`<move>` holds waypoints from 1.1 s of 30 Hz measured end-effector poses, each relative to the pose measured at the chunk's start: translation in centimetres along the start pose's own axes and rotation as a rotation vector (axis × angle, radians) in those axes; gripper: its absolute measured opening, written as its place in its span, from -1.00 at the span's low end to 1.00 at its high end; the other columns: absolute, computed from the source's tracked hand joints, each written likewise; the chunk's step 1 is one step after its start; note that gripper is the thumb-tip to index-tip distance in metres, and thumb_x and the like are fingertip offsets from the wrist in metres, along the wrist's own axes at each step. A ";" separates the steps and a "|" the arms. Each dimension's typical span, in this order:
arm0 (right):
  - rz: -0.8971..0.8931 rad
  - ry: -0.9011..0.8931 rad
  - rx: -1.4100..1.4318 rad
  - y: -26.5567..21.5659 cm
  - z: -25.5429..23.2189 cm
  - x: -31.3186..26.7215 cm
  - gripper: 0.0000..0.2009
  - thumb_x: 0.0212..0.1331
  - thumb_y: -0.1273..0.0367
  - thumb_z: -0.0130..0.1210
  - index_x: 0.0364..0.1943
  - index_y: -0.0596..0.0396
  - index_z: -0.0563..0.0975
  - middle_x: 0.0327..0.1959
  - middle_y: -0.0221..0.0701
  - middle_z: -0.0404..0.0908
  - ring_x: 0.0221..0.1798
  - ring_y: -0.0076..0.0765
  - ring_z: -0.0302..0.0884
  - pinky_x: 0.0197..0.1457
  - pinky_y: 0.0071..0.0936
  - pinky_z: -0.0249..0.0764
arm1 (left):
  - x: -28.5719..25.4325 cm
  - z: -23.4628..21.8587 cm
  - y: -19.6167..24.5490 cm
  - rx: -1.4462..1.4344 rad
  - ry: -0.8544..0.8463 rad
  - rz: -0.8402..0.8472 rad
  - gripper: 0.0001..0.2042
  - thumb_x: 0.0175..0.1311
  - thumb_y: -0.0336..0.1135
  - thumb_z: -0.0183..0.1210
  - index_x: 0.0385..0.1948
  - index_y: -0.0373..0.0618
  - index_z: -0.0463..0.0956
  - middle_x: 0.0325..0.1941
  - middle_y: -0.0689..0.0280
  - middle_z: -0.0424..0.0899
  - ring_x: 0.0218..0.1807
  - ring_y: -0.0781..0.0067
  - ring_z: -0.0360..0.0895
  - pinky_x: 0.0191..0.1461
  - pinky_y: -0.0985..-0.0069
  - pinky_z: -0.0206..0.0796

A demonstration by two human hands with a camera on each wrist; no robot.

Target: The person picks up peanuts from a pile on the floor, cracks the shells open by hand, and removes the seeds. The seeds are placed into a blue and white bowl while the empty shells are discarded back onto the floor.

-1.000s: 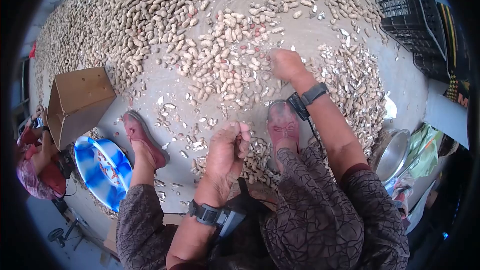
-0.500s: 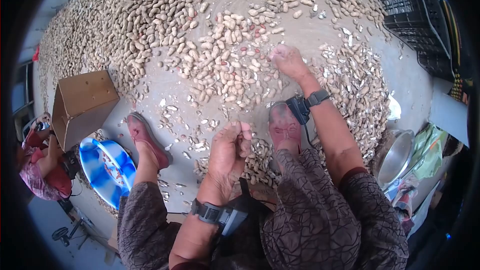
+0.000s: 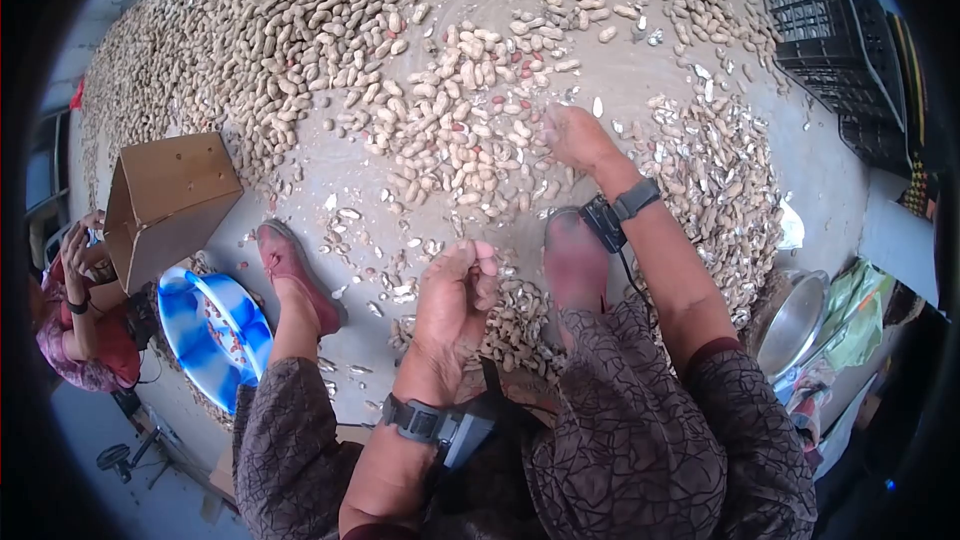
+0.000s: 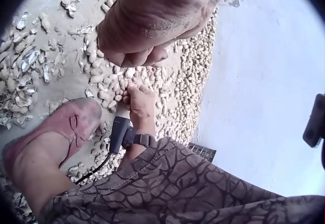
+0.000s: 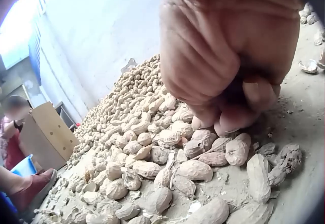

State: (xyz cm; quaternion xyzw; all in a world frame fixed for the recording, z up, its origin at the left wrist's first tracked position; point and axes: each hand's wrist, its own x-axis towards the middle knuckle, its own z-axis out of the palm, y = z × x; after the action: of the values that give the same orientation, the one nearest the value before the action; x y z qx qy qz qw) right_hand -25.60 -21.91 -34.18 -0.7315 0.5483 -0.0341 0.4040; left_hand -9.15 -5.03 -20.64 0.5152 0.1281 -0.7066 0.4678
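Observation:
Peanuts in their shells lie spread over the floor, with a few red kernels among them. My right hand reaches down to them with bent fingers. In the right wrist view the fingertips of this hand come right down at a peanut pod; I cannot tell whether they pinch one. My left hand is held curled above a small heap of shells, thumb against the bent fingers. Nothing shows in its grip, though the palm is partly hidden in the left wrist view.
Broken shells pile up at right beside a metal basin and a black crate. At left are a cardboard box, a blue-and-white basin with kernels, and another person. My red shoes stand among scattered shells.
My right hand has turned palm-down and shifted slightly lower over the peanuts. The left hand stays much the same. The other person's hand has risen beside the box.

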 end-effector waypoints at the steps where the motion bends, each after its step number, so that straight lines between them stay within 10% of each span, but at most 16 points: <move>1: -0.006 -0.001 0.036 -0.1 -0.1 -0.1 -0.86 -0.08 0.40 -0.04 -0.50 0.21 0.44 -0.47 -0.08 0.49 -0.33 0.06 0.43 -0.22 -0.23 0.36 | 0.0 -0.1 0.0 0.004 0.014 -0.006 -0.82 0.23 -0.29 -0.12 -0.46 -0.18 0.38 -0.59 0.36 0.38 -0.64 0.61 0.20 -0.62 0.71 -0.01; 6: -0.058 0.010 0.069 -0.1 -0.5 -0.1 -0.85 -0.06 0.39 -0.05 -0.53 0.22 0.46 -0.55 -0.13 0.50 -0.45 -0.09 0.46 -0.37 -0.34 0.40 | 0.2 -0.4 0.3 -0.010 0.016 -0.005 -0.82 0.23 -0.29 -0.11 -0.46 -0.18 0.38 -0.59 0.36 0.39 -0.65 0.61 0.20 -0.63 0.72 -0.01; 8: 0.232 -0.214 0.584 -0.4 -1.3 -0.6 -0.86 -0.08 0.38 -0.02 -0.53 0.20 0.47 -0.63 -0.29 0.48 -0.53 -0.40 0.46 -0.50 -0.55 0.38 | 0.3 -0.6 0.3 -0.022 0.030 -0.001 -0.81 0.24 -0.28 -0.12 -0.46 -0.18 0.38 -0.59 0.36 0.39 -0.65 0.60 0.19 -0.62 0.70 0.00; 14: 0.062 -0.336 1.141 -5.4 -2.6 -3.2 -0.89 -0.05 0.44 -0.07 -0.48 0.18 0.46 -0.59 -0.41 0.47 -0.53 -0.60 0.42 -0.52 -0.69 0.37 | 1.3 -1.1 0.6 -0.093 0.006 0.003 -0.75 0.27 -0.24 -0.19 -0.35 -0.21 0.39 -0.46 0.29 0.48 -0.45 0.48 0.42 -0.41 0.62 0.25; 23: -0.657 -0.396 0.689 -15.8 -1.7 -7.1 -0.87 0.02 0.45 -0.08 -0.43 0.20 0.49 -0.46 -0.37 0.53 -0.42 -0.54 0.43 -0.31 -0.61 0.38 | 1.1 0.9 3.0 -0.396 -0.012 0.039 -0.70 0.26 -0.15 -0.20 -0.28 -0.17 0.40 -0.33 0.22 0.52 -0.29 0.40 0.47 -0.30 0.54 0.30; 26: -0.411 -0.250 0.642 -15.1 -1.8 -5.3 -0.87 0.00 0.44 -0.03 -0.40 0.20 0.50 -0.47 -0.36 0.54 -0.42 -0.54 0.44 -0.29 -0.59 0.37 | 2.8 -4.2 2.1 -0.447 -0.279 0.032 -0.78 0.22 -0.21 -0.11 -0.36 -0.16 0.41 -0.32 0.21 0.51 -0.42 0.49 0.41 -0.51 0.70 0.19; 33: -0.356 0.067 0.042 -9.3 3.2 1.8 -0.82 -0.07 0.35 0.05 -0.35 0.06 0.49 -0.42 -0.20 0.52 -0.37 -0.15 0.48 -0.26 -0.38 0.39 | 1.9 -4.4 1.8 -0.320 -0.147 0.081 -0.84 0.21 -0.29 -0.07 -0.38 -0.18 0.40 -0.58 0.35 0.38 -0.61 0.61 0.20 -0.63 0.74 0.00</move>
State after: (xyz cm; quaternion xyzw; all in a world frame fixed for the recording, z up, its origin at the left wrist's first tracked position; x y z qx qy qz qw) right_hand -16.15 -20.96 -31.18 -0.8069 0.4225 -0.1407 0.3882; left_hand -5.09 -4.07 -23.66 0.3859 0.1836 -0.6935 0.5801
